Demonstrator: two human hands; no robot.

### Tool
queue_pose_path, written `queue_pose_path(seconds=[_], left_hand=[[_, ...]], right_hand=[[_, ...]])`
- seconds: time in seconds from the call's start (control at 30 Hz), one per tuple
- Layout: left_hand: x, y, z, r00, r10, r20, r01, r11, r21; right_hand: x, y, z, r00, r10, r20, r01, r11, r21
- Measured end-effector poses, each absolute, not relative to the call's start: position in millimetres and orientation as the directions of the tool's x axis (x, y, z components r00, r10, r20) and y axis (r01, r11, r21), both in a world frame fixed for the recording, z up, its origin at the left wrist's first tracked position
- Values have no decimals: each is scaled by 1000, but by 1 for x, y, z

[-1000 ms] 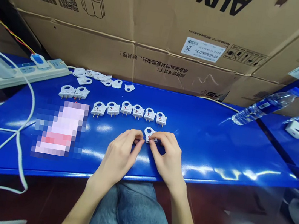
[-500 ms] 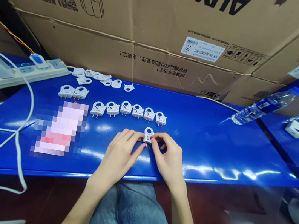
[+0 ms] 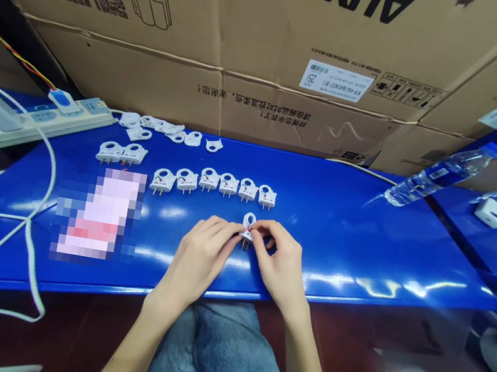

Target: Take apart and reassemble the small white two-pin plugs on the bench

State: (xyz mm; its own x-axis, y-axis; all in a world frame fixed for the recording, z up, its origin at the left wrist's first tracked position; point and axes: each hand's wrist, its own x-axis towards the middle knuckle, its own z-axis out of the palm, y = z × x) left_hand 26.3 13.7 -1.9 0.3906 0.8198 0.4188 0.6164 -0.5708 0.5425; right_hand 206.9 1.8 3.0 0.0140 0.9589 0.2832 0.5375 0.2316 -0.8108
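While the glossy blue table [image 3: 338, 220] shines, the left hand [image 3: 203, 249] and right hand [image 3: 278, 259] pinch a white, ring-topped plug [image 3: 246, 234].

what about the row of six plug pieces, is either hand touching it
No, the left hand and right hand hold another plug piece, nearer the person than that row.

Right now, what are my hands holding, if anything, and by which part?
A small white plastic plug with a ring-shaped top, held by the sides of its body: left hand at its left, right hand at its right.
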Motion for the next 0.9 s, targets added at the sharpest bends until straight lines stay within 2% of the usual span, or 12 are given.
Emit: queue_pose_path(seconds=[0.4,0.7,0.9], left_hand=[[26,15,-2,412,777,477,583,-626,518],[28,15,-1,394,831,393,647,-555,523],[28,15,-2,369,852,373,678,-521,519]], right_hand=[[207,2,2,38,957,289,519,228,-824],[207,1,1,64,949,310,525,232,-819],[208,0,3,70,916,395,615,272,-740]])
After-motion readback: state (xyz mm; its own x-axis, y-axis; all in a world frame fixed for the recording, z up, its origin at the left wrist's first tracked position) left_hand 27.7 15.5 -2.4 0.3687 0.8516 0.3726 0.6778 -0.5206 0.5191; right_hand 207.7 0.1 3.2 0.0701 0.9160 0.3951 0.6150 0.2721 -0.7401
